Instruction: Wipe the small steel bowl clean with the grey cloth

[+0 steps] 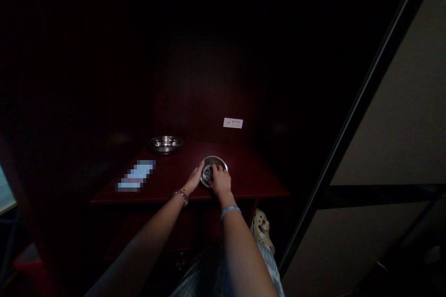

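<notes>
One shiny metal bowl (213, 157), standing on a dark red surface (170, 178) close to the middle of its front edge. Left hand (193, 181): laid along the bowl's left rim, thumb and fingers extended, touching; whether it grips cannot be told. Wrist bears a beaded bracelet (180, 196). Right hand (222, 180): over the bowl's right side, fingers bent down into it (contents too dark to identify); any grasp there cannot be told. Wrist bears a blue band (230, 212). One further metal dish (165, 150), wide, at the surface's back left corner. One pale blurred item (136, 176), by the left edge.
</notes>
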Demonstrator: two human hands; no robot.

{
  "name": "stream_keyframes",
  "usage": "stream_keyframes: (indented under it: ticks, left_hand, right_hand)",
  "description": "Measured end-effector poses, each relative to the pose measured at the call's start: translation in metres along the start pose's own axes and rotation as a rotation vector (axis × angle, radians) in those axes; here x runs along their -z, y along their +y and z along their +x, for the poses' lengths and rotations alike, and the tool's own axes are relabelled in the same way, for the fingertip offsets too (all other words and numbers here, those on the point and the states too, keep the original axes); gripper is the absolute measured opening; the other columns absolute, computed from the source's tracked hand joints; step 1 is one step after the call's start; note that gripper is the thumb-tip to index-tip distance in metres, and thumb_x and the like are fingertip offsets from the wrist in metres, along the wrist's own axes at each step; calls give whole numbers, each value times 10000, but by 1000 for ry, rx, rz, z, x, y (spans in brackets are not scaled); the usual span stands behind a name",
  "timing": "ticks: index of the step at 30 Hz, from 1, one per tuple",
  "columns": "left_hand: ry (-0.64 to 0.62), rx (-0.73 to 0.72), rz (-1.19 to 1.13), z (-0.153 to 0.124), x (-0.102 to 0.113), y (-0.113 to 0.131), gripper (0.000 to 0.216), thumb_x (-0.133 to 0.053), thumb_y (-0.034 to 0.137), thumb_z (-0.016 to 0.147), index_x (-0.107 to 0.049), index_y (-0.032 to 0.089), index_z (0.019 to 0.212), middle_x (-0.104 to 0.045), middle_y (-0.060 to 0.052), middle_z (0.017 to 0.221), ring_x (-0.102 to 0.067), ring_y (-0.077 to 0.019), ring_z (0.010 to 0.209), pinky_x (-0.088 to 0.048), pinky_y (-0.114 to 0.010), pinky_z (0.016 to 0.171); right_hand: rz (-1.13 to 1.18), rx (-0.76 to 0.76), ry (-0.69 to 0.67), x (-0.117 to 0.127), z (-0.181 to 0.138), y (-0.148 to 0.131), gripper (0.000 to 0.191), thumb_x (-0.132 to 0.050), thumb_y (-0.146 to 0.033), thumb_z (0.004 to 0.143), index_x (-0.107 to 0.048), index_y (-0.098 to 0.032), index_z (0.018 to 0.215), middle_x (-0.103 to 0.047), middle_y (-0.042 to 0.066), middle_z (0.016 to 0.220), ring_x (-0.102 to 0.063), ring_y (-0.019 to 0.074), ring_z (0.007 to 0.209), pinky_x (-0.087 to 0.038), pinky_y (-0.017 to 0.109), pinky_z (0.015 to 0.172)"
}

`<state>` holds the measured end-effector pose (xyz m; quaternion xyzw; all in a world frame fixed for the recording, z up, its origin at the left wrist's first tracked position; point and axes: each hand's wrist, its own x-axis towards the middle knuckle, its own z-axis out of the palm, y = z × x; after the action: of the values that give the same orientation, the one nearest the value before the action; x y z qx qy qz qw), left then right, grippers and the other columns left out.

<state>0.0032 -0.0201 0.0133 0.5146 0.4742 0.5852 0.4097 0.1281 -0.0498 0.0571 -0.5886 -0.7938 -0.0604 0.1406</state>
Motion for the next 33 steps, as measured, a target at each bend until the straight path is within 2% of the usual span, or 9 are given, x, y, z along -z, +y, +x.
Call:
stream_keyframes:
  ticks: [7,10,14,18,23,27,33]
  left_hand:
    - [-36,-7,3,-1,0,2,595,-376,608,817,-673,133,1018,-726,-97,975,-623,-242,1027,-418,-334,974]
    - [-40,-16,4,2,1,-1,616,-384,624,806,-661,127,1043,-709,-103,1040,-612,-242,1055,-405,-334,988]
    - [-11,-11,6,6,2,-6,687,-379,665,785,-628,108,1103,-675,-123,1126,-594,-243,1090,-386,-343,1004]
    - [-1,-4,15,5,2,-6,702,-393,684,767,-633,109,1089,-662,-128,1151,-587,-244,1103,-387,-339,1001]
    - [-16,-7,-17,4,1,-4,681,-402,683,764,-645,120,1059,-664,-123,1149,-591,-236,1103,-388,-328,1001]
    - [14,-10,-23,4,1,-4,677,-404,676,766,-641,117,1066,-661,-121,1157,-586,-234,1114,-381,-332,1013]
    - [-22,-56,-12,1,-1,0,621,-393,632,796,-647,129,1057,-667,-106,1150,-580,-224,1123,-381,-314,1018]
  right_hand:
    - [14,15,-4,3,-3,3,564,-608,-256,777,-383,-252,1295,-579,104,1150,-600,224,1004,-455,314,810]
    - [44,40,-14,3,-3,4,577,-576,-241,795,-341,-268,1321,-583,98,1164,-617,218,981,-462,310,789]
    - [130,28,-1,2,-3,4,628,-541,-225,807,-254,-195,1365,-598,116,1155,-616,215,994,-465,299,792]
    - [128,58,1,1,-3,5,600,-517,-223,812,-273,-191,1360,-578,124,1184,-602,218,1018,-459,307,812]
    - [81,113,-19,0,-5,8,500,-492,-220,832,-374,-307,1310,-528,72,1225,-583,202,1017,-443,309,832]
    - [64,146,-24,-1,-5,9,434,-460,-200,847,-441,-339,1257,-516,54,1220,-564,201,1038,-430,310,849]
    - [66,147,-2,-3,-5,9,498,-442,-172,833,-398,-324,1306,-496,78,1247,-571,212,1023,-434,325,853]
